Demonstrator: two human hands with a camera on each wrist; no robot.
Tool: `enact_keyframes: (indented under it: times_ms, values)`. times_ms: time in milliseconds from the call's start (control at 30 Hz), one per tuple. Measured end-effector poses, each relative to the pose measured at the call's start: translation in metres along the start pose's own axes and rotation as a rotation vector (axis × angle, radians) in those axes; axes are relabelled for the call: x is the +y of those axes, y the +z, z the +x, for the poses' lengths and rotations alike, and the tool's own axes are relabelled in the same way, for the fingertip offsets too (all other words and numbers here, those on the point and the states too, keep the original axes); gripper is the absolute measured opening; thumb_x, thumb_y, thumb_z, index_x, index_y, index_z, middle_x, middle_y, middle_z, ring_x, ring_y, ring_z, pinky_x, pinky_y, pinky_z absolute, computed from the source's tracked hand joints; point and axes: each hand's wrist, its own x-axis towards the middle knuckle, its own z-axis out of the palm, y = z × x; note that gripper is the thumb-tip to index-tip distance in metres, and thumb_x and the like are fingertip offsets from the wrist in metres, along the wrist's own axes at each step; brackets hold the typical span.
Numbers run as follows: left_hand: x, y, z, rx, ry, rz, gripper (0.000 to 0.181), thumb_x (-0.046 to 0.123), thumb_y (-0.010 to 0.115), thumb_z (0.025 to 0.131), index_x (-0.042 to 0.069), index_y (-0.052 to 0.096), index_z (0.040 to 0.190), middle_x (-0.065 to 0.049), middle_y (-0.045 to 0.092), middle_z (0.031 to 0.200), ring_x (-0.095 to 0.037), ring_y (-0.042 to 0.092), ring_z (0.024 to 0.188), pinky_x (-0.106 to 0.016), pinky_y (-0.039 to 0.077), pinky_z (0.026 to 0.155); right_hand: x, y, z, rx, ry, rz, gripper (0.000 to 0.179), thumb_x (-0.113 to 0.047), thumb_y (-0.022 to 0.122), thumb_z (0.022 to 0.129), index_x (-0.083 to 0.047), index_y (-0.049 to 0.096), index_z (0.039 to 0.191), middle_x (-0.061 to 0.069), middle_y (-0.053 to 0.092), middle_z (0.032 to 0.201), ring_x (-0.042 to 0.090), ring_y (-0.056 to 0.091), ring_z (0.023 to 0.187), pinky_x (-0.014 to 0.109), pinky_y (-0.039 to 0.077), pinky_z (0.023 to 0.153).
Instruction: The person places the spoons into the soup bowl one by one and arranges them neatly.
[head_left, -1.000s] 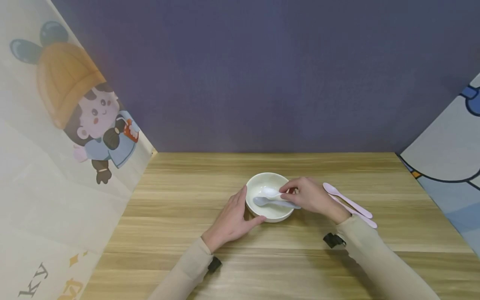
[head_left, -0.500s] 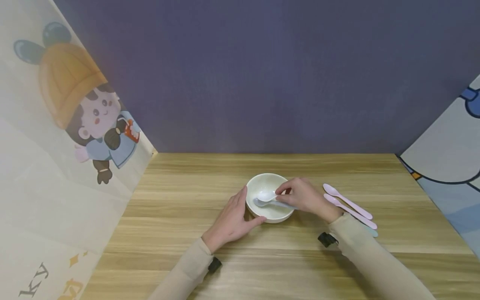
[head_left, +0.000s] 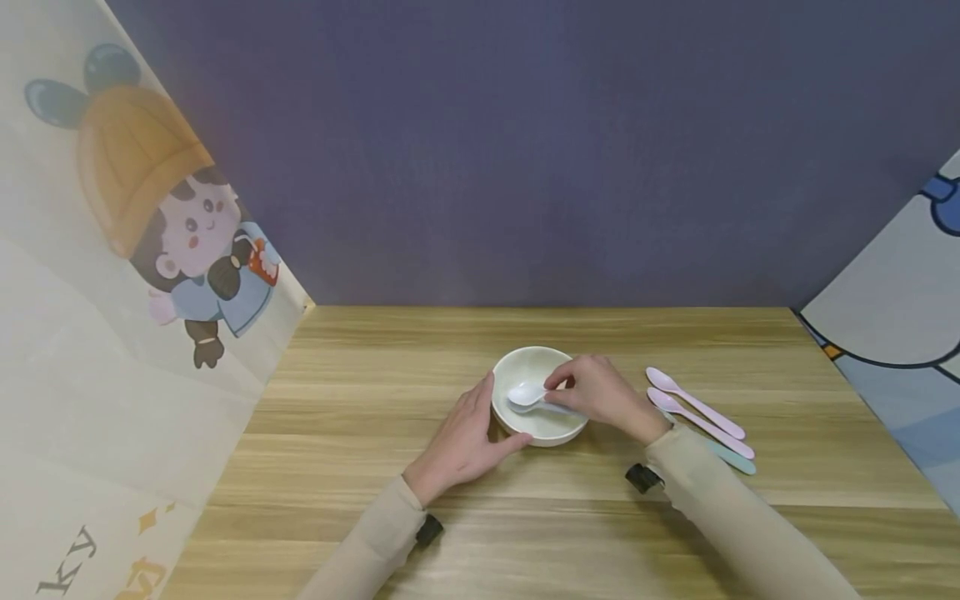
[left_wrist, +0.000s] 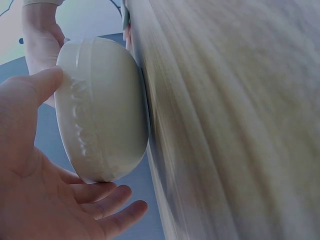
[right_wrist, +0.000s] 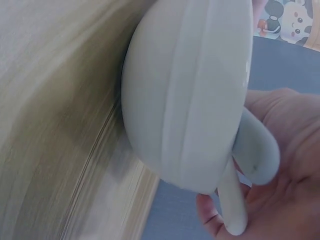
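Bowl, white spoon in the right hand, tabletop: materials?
Cream bowl: ceramic or melamine, can't tell; smooth, faint sheen, raised relief outside. White spoon: likely plastic; smooth, bright highlight in its scoop. Tabletop: wood or wood-look laminate; striped grain, low sheen.

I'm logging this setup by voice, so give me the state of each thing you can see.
White bowl: upright on the table.
Left hand: holding the bowl, thumb at its rim.
Right hand: pinching the white spoon.
White spoon: head inside the bowl.
Pale blue spoon: in the bowl, partly hidden.
Far pink spoon: lying on the table.
Near pink spoon: likewise.
Teal utensil: lying there, partly under the sleeve in view.
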Motion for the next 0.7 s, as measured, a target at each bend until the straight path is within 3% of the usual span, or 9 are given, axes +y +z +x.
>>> enact_keyframes:
  times_ms: [400, 700]
  values:
    - [-0.001, 0.0009, 0.001, 0.0, -0.01, -0.003, 0.113, 0.065, 0.07, 0.095, -0.001, 0.017, 0.169, -0.02, 0.03, 0.174, -0.037, 0.038, 0.157, -0.051, 0.038, 0.128, -0.0029, 0.0004, 0.0016, -0.009, 0.019, -0.02, 0.012, -0.021, 0.087, 0.088, -0.013, 0.086, 0.097, -0.006, 0.08, 0.084, 0.004, 0.061, 0.071, 0.023, 0.049, 0.063]
    - [0.0001, 0.0008, 0.0006, 0.001, -0.015, -0.001, 0.114, 0.065, 0.071, 0.095, -0.002, 0.016, 0.169, -0.02, 0.03, 0.174, -0.037, 0.038, 0.157, -0.051, 0.037, 0.129, 0.0002, 0.0026, -0.0005, 0.013, -0.004, 0.032, 0.013, -0.019, 0.088, 0.087, -0.011, 0.086, 0.097, -0.005, 0.079, 0.083, 0.006, 0.062, 0.073, 0.024, 0.051, 0.065]
